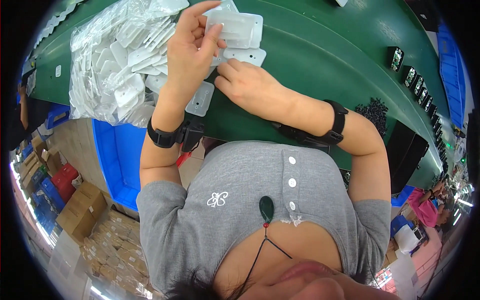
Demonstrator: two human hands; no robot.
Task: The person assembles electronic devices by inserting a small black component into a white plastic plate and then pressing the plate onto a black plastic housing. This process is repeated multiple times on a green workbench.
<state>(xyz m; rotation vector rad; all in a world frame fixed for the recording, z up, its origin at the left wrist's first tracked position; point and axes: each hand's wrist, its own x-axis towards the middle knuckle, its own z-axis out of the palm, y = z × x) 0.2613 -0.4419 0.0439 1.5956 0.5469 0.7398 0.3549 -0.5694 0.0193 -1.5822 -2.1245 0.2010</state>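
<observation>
My left hand (192, 42) is raised over the green table, its thumb and fingers closed at the left edge of a translucent plastic cover (232, 27). The index finger is stretched out above. Under the cover lie white plastic plates (256, 35) with rounded corners and small holes. My right hand (247, 85) is just below, its fingers curled together by the edge of another white plate (250, 56); what they pinch, if anything, is hidden. One more white plate (201, 99) rests near the table edge, below my left wrist.
A clear plastic bag (112, 75) full of white plates sits to the left. Rightward are a pile of small black parts (372, 115), a black box (406, 150) and a row of black housings with circuit boards (410, 76). A blue bin (117, 165) stands below the table edge.
</observation>
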